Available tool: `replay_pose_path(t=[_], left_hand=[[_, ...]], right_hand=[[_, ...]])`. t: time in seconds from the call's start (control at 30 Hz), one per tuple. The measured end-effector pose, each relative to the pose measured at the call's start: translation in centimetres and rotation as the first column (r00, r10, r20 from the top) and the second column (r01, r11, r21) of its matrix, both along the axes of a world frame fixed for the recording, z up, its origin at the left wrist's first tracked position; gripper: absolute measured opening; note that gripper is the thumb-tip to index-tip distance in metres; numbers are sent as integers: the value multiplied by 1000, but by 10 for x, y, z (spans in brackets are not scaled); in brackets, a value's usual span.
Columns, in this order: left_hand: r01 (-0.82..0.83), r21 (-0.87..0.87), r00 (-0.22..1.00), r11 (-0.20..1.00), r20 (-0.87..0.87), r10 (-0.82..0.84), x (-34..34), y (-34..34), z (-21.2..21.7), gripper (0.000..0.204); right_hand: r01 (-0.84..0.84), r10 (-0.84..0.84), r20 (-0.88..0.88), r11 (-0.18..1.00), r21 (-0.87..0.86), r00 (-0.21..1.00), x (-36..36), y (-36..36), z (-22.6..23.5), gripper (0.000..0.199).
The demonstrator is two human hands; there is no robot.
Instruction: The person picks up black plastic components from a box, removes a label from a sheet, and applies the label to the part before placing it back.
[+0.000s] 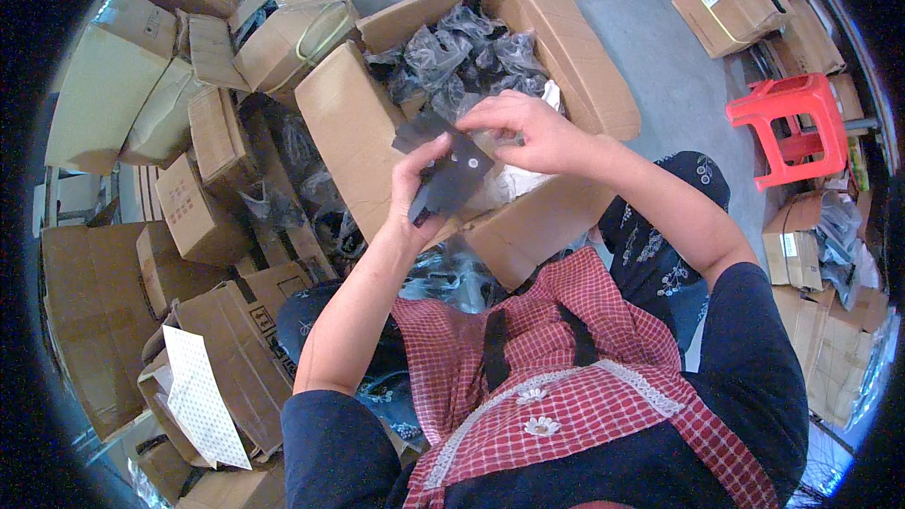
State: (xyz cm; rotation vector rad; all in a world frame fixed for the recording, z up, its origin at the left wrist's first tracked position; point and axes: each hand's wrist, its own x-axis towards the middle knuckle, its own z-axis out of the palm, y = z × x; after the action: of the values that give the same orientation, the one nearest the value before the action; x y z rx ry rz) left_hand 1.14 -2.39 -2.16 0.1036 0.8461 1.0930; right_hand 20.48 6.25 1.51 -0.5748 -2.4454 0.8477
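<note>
On the grey floor, an open carton (368,123) holds bagged parts (462,57); both hands (415,188) (528,127) grip a black sheet (441,162).

A red plastic stool (795,123) stands on the grey floor (650,47) toward its right edge. Cardboard boxes (189,179) are heaped along the left edge, some open and crushed. A white dotted sheet (203,401) leans out of one near the lower left corner. More boxes (731,0) sit at the upper right corner, and others with plastic bags (839,236) line the right edge.
</note>
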Motion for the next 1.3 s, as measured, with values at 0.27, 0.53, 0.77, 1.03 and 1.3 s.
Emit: replay_pose_path(t=[0.27, 0.53, 0.77, 1.03, 1.3], left_hand=[[79, 91, 997, 993, 2, -79, -3, 5, 9, 41], [278, -15, 954, 961, -114, -277, -5, 2, 11, 33], [607, -5, 795, 795, 21, -606, 9, -25, 31, 43], [711, -146, 664, 688, 461, -589, 2, -60, -20, 50], [678, 9, 728, 735, 129, -673, 23, -109, -31, 43]], right_hand=[[108, -185, 185, 926, 361, 965, 5, 8, -11, 39], [133, -123, 57, 781, -610, 991, 6, 22, -1, 40], [-408, 523, 81, 743, -531, 848, 1, -7, 13, 69], [-411, 605, 215, 720, -560, 767, 19, -40, 7, 78], [-419, 703, 309, 658, -626, 640, 32, -88, -19, 84]])
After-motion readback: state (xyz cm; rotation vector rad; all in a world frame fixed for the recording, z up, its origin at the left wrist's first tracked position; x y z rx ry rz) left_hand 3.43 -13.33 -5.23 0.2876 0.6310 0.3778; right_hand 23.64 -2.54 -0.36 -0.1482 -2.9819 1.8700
